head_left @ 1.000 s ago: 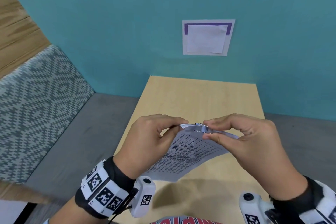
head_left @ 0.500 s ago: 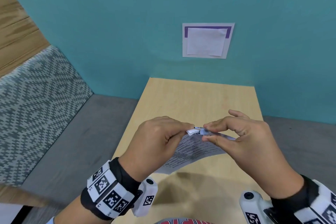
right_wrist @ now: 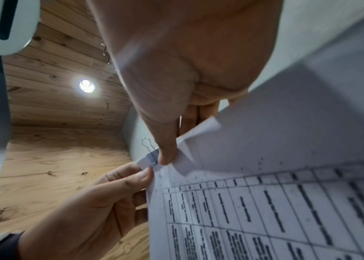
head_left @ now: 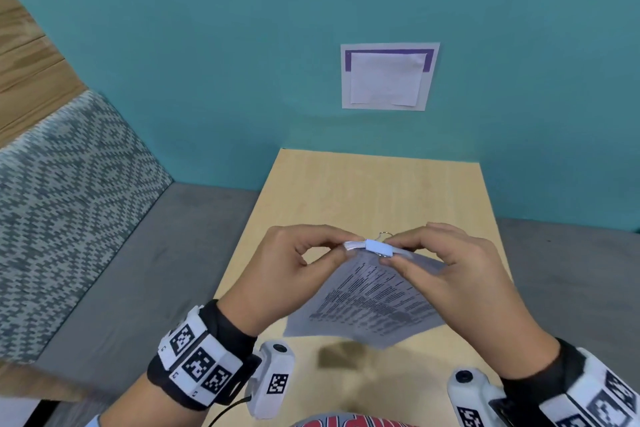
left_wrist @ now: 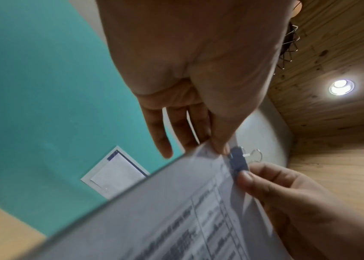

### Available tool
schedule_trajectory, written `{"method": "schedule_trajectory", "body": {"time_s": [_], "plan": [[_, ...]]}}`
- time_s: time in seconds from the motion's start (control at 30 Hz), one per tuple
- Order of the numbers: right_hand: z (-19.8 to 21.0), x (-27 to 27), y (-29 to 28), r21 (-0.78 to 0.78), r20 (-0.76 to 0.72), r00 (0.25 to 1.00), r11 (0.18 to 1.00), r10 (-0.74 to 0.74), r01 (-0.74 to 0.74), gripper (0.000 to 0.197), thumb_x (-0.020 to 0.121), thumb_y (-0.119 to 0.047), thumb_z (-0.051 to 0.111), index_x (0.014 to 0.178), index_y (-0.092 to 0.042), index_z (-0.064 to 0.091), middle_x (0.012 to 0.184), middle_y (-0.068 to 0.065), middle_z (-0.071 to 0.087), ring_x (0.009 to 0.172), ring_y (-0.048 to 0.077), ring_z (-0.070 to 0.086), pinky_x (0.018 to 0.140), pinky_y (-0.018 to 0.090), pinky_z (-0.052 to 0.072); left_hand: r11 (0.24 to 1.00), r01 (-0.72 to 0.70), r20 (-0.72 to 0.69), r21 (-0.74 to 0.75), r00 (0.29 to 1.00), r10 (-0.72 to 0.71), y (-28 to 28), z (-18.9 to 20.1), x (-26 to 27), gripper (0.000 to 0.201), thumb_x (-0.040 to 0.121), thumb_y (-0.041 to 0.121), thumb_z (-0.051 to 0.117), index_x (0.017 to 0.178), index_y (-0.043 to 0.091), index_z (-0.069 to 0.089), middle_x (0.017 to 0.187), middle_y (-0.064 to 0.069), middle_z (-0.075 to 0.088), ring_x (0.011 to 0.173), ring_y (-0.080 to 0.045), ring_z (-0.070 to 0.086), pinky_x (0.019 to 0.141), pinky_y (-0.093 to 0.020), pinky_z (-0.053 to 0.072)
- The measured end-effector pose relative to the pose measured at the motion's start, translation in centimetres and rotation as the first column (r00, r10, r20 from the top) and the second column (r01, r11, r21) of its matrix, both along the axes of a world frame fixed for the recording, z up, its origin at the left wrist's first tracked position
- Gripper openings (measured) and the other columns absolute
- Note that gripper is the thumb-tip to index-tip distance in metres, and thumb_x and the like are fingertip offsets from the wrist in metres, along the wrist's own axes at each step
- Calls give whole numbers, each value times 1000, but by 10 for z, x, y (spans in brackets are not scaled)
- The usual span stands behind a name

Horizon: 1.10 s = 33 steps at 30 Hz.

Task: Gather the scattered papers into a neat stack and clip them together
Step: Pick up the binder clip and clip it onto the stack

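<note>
I hold a stack of printed papers (head_left: 374, 302) up above the light wooden table (head_left: 374, 191), top edge away from me. A pale blue binder clip (head_left: 379, 247) sits clamped on that top edge, one wire handle sticking up. My left hand (head_left: 341, 246) pinches the paper corner just left of the clip. My right hand (head_left: 388, 250) pinches the clip between thumb and forefinger. In the left wrist view the clip (left_wrist: 239, 162) lies between my left thumb tip and the right fingers (left_wrist: 263, 176). In the right wrist view the clip (right_wrist: 152, 158) and its wire handle show beside my thumb, over the papers (right_wrist: 276, 202).
A teal partition (head_left: 207, 62) stands behind the table, with a white and purple sheet (head_left: 389, 76) stuck on it. A grey bench seat (head_left: 131, 270) with a patterned cushion (head_left: 59, 201) lies to the left. Bare tabletop stretches beyond the hands.
The clip has gone onto the top edge of the stack and now shows clamped there. Both hands rose slightly and the papers tilted more toward me.
</note>
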State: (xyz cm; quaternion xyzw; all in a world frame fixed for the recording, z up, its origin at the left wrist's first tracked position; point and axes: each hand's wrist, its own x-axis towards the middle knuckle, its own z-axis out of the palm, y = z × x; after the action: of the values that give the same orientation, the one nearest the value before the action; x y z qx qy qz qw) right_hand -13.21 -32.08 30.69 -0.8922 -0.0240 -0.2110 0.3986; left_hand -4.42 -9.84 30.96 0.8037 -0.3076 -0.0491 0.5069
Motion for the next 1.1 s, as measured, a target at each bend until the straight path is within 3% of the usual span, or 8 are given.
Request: {"method": "schedule_trajectory", "body": {"time_s": [0.17, 0.37, 0.57, 0.67, 0.77, 0.87, 0.97, 1.1], "plan": [[-19, 5, -1, -141, -18, 1000, 990, 23, -25, 11, 86, -35, 74, 92, -29, 81, 86, -21, 78, 76, 3, 67, 96, 41, 52, 997, 72, -50, 33, 996, -70, -5, 7, 4, 17, 88, 32, 85, 103, 25, 85, 97, 12, 82, 98, -12, 77, 94, -22, 56], [-30, 13, 0, -236, -31, 999, 972, 7, -14, 8, 89, -30, 74, 96, -32, 77, 88, -19, 77, 82, 5, 69, 104, 34, 45, 989, 48, -19, 143, 999, -46, -27, -1, 17, 6, 90, 27, 83, 84, 25, 83, 80, 10, 80, 77, -6, 73, 78, -19, 57], [-45, 14, 1, -254, 0, 1000, 967, 22, -22, 17, 86, -12, 83, 96, -25, 78, 89, -14, 77, 81, 9, 67, 95, 34, 47, 990, -28, -601, 137, 793, 105, -41, -20, 40, 12, 93, 16, 77, 82, 11, 76, 69, 1, 72, 61, -11, 57, 69, -23, 48], [-46, 15, -1, -250, 11, 999, 968, 30, -27, 14, 88, -15, 78, 97, -26, 78, 89, -14, 77, 81, 9, 63, 89, 28, 44, 959, 61, -579, 278, 807, 117, -40, -31, 40, 5, 95, 15, 70, 94, 17, 74, 83, 5, 72, 69, -8, 59, 62, -16, 45], [-46, 19, -4, -254, -27, 1000, 967, 13, -20, 12, 88, -17, 79, 95, -26, 79, 85, -13, 77, 79, 13, 67, 86, 26, 44, 981, 24, -561, 190, 823, 88, -38, -37, 37, 19, 101, 25, 68, 90, 14, 77, 90, 10, 76, 80, 0, 66, 70, -11, 48], [-45, 26, -6, -249, -51, 999, 969, -5, -8, 7, 87, -22, 78, 93, -25, 80, 81, -12, 77, 77, 17, 69, 80, 23, 42, 994, 36, -507, 103, 862, 21, -36, -35, 29, 50, 98, 53, 68, 88, 5, 77, 81, 0, 73, 76, -11, 62, 75, -23, 46], [-42, 30, -7, -237, -126, 992, 971, -5, -25, 7, 90, -23, 79, 95, -28, 81, 81, -13, 78, 78, 17, 68, 76, 26, 45, 987, 83, -351, 141, 936, -28, -34, -38, 22, 37, 87, 59, 77, 91, 23, 82, 88, -2, 80, 86, -28, 69, 77, -34, 52], [-35, 34, -11, -141, -277, 961, 989, -2, -39, 4, 90, -29, 79, 92, -30, 82, 80, -12, 78, 79, 8, 69, 76, 31, 54, 975, 93, -284, 204, 958, -32, -33, -44, 24, 21, 84, 48, 83, 93, 29, 82, 87, 1, 80, 89, -24, 72, 87, -46, 58]]}}
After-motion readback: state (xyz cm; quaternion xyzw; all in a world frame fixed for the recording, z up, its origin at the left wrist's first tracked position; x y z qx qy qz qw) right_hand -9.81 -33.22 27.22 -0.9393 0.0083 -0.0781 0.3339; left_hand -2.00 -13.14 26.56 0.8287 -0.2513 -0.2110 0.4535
